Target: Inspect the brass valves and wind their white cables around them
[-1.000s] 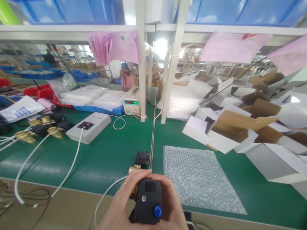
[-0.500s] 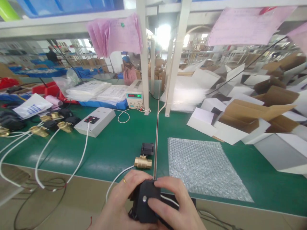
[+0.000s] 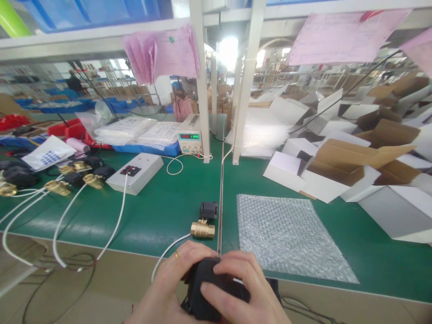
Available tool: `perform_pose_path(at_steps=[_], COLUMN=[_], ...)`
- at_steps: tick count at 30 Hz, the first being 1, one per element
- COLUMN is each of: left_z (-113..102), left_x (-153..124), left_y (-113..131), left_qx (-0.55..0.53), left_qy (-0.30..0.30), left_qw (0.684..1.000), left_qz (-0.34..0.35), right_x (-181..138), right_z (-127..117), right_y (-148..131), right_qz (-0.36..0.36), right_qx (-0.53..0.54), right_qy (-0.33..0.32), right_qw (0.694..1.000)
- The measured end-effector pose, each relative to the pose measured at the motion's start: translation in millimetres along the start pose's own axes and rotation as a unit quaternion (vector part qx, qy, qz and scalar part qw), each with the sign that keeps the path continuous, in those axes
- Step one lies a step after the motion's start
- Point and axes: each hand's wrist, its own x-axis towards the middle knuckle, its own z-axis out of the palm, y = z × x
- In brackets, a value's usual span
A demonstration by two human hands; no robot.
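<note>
Both hands, left [image 3: 168, 288] and right [image 3: 236, 292], grasp one black actuator [image 3: 199, 297] at the near tabletop [image 3: 162, 211] edge. Just beyond lies one brass valve [image 3: 203, 228]; one bubble-wrap sheet [image 3: 290, 236] lies right, and several white boxes [image 3: 303, 175] far right.

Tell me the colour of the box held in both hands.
Black box, seen in the head view.

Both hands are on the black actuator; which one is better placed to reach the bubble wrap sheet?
Right, probably. The right hand lies over the black actuator on the side nearest the bubble wrap sheet. The left hand grips it from the far side.
</note>
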Motion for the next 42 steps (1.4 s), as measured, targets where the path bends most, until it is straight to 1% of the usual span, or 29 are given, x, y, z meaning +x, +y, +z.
perform_pose_path(at_steps=[2,3,4,5,8,9,12,15,16,17,19,21,22,26,30,36,39,42], left_z=[-1,-1,-2,-2,-4,-4,-5,-5,-5,-6,-7,-12,-15,-34,-54,-77,-87,-99], left_x=[0,-1,-2,-3,-7,-8,-10,-13,-14,-15,-18,-20,-21,-22,-26,-38,-43,-47], left_y=[-1,-2,-3,-4,-8,-9,-12,-15,-16,-17,-20,-21,-21,-20,-20,-23,-24,-24], left_qx=[-0.009,-0.015,-0.02,-0.022,-0.027,-0.033,-0.052,-0.051,-0.051,-0.053,-0.058,-0.051,-0.038,0.041,0.105,0.172,0.199,0.246], left_qy=[0.001,0.004,0.005,0.002,-0.025,-0.031,-0.033,-0.036,-0.033,-0.026,0.006,0.048,0.067,0.125,0.166,0.212,0.247,0.281], left_qw=[1.0,1.0,1.0,0.999,0.999,0.999,0.998,0.998,0.998,0.998,0.998,0.997,0.997,0.991,0.981,0.962,0.948,0.926], left_qz=[0.009,0.016,0.023,0.027,0.016,0.012,0.004,-0.018,-0.025,-0.031,-0.032,-0.02,-0.014,-0.003,-0.001,-0.001,0.019,0.048], right_x=[0,0,-1,-1,0,1,2,5,6,7,7,8,8,10,20,46,57,64], right_z=[-4,-3,-1,2,11,14,20,22,22,22,22,25,27,37,41,45,51,53], right_y=[0,-1,-2,-4,-12,-14,-19,-19,-19,-18,-14,-6,-1,24,48,80,98,121], right_qz=[-0.044,-0.053,-0.047,-0.025,0.073,0.086,0.091,0.132,0.129,0.107,0.041,-0.009,-0.015,0.026,0.043,0.019,0.016,0.003], right_qx=[-0.031,-0.042,-0.043,-0.035,0.021,0.035,0.052,0.073,0.077,0.075,0.061,0.033,0.013,-0.075,-0.119,-0.177,-0.19,-0.21], right_qy=[-0.005,-0.002,0.003,0.013,0.052,0.061,0.07,0.076,0.079,0.083,0.093,0.107,0.116,0.14,0.149,0.129,0.111,0.094], right_qw=[0.999,0.998,0.998,0.999,0.996,0.994,0.992,0.986,0.986,0.988,0.993,0.994,0.993,0.987,0.981,0.975,0.975,0.973])
